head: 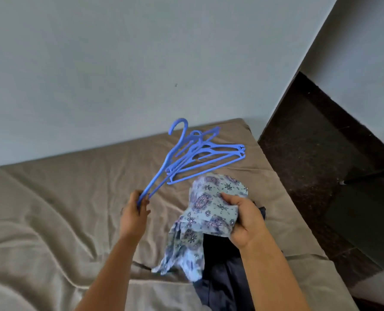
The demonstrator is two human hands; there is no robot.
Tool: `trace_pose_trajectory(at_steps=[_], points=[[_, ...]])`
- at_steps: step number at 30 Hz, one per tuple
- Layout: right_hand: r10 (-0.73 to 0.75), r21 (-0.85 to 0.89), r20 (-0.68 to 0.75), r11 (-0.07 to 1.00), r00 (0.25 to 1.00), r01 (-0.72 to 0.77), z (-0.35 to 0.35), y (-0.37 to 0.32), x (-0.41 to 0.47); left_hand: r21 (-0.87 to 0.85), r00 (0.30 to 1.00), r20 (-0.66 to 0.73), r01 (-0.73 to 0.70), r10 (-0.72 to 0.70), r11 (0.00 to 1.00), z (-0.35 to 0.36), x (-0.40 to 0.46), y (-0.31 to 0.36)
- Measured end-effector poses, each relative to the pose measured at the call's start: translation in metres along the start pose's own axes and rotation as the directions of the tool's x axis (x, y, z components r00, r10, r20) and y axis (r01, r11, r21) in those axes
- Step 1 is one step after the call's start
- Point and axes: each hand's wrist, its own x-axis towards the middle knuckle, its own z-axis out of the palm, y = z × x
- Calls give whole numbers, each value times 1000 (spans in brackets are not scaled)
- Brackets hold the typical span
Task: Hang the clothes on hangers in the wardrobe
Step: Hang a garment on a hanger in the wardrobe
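My left hand (134, 215) is curled tight around one end of a blue hanger (164, 169), lifting it so its hook points up toward the wall, with the rest of the blue hangers (211, 157) lying in a loose pile on the bed (52, 209) just beyond. My right hand (242, 223) has its fingers and thumb clamped on a bunched floral garment (205, 212), raised off the brown sheet with its tail drooping down. Beneath it a dark navy garment (222, 283) lies on the bed's near edge, right under my right forearm.
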Motion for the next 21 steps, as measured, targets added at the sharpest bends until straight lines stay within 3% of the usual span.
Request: trace_pose_trajectory(at_steps=[4, 10, 21], points=[[-115, 40, 120, 993, 986, 111, 41, 7, -57, -6, 996, -83, -31, 31, 999, -53, -33, 40], [-342, 211, 112, 926, 933, 314, 114, 31, -113, 90, 980, -158, -109, 122, 990, -112, -87, 106], [-217, 154, 227, 970, 949, 185, 170, 73, -114, 255, 912, -288, -221, 292, 941, -201, -111, 148]])
